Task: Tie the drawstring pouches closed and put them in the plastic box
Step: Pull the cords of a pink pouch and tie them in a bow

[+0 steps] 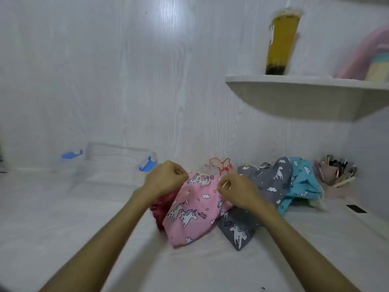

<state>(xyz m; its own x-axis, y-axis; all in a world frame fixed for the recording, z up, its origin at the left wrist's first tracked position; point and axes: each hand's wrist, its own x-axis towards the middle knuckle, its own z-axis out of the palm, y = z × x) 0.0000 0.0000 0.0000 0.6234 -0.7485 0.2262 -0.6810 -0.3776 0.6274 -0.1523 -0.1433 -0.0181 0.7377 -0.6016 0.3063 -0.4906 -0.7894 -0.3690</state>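
Home bedroom suggested: white tabletop (210, 270), bubble tea cup (281, 42) on corner shelf (294, 98), makeup brushes (336, 171) in holder.

One view only, from head height. Looks forward and a bit down across white table (210, 268) toward white wall (105, 81). Close in: both arms reach up from bottom edge. Wide lens bends shelf (305, 95) at top right.

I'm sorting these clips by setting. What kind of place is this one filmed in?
Probably a home bedroom or study corner: a white desk set against a wood-grain wall, a corner shelf holding a bubble tea cup, and a pen holder beside patterned drawstring pouches.
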